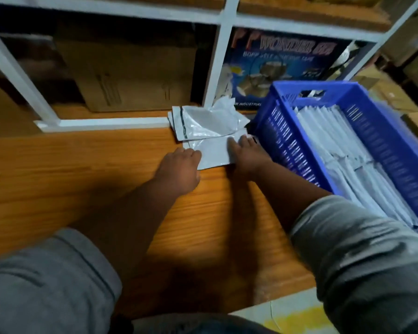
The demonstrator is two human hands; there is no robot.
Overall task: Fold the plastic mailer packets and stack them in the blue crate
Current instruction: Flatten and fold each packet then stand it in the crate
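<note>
The right hand [247,156] is laid flat on a white plastic mailer packet [210,154], its fingers straight and pressed down on the packet's right part. The left hand [181,168] is set at the packet's left edge, where the fingers are curled onto the plastic; whether the edge is pinched or only pressed cannot be told. The packet is spread on the wooden table [82,179], between the two hands. Just behind it, a loose pile of white mailers [203,122] is seen, one with a dark strip along its edge, crumpled against the white shelf frame [217,66]. To the right, just beside the right hand, a blue crate [377,131] is placed at a slant, and rows of folded white packets [336,145] are stacked inside it. Grey sleeves [362,249] are worn on both arms. Behind the frame, a cardboard box [130,75] and a printed carton [287,68] are stored.
</note>
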